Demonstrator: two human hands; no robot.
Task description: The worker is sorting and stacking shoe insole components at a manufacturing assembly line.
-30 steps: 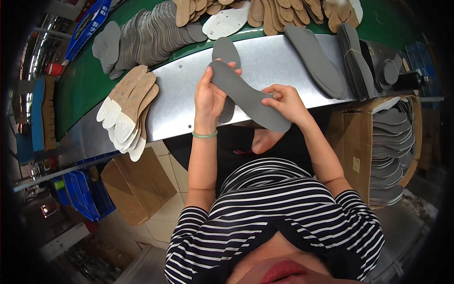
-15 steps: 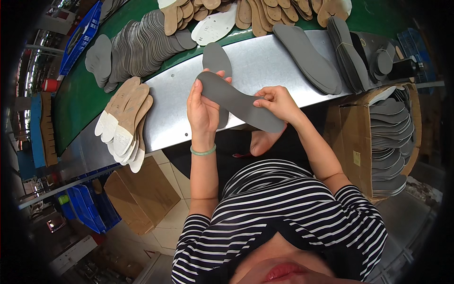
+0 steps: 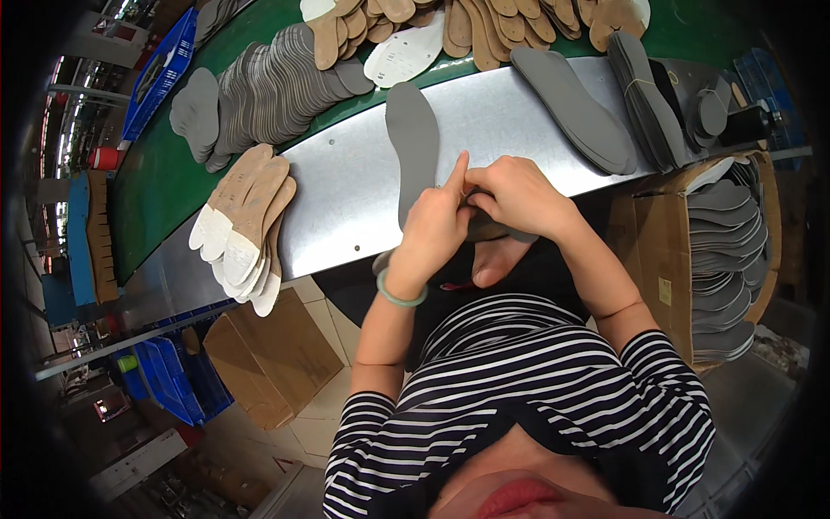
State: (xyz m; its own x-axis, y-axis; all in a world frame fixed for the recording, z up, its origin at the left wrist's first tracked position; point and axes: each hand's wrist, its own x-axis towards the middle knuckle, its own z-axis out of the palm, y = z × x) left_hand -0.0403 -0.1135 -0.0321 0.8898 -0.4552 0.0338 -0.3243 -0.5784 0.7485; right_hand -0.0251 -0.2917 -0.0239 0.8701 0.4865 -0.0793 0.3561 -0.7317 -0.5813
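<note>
My left hand (image 3: 437, 218) and my right hand (image 3: 519, 197) meet over the table's near edge, backs upward. Both are closed on a grey insole, mostly hidden beneath them. One end of it shows by my left wrist, the other under my right hand. My left index finger points up toward my right fingertips; exactly what the fingertips pinch is hidden. Another grey insole (image 3: 412, 138) lies flat on the metal tabletop (image 3: 346, 190) just beyond my left hand. To the right lies a small stack of larger grey insoles (image 3: 575, 112).
Brown-and-white insoles (image 3: 242, 225) overhang the table edge at left. A long row of grey insoles (image 3: 281, 91) and brown pieces (image 3: 484, 26) lie on the green surface (image 3: 164, 203). A banded grey bundle (image 3: 644, 99) lies right. An open carton (image 3: 661, 268) of grey insoles stands at near right.
The insole, earlier held up at its two ends, has come down toward me and lies under my hands. My left hand has turned over and moved right, beside my right hand.
</note>
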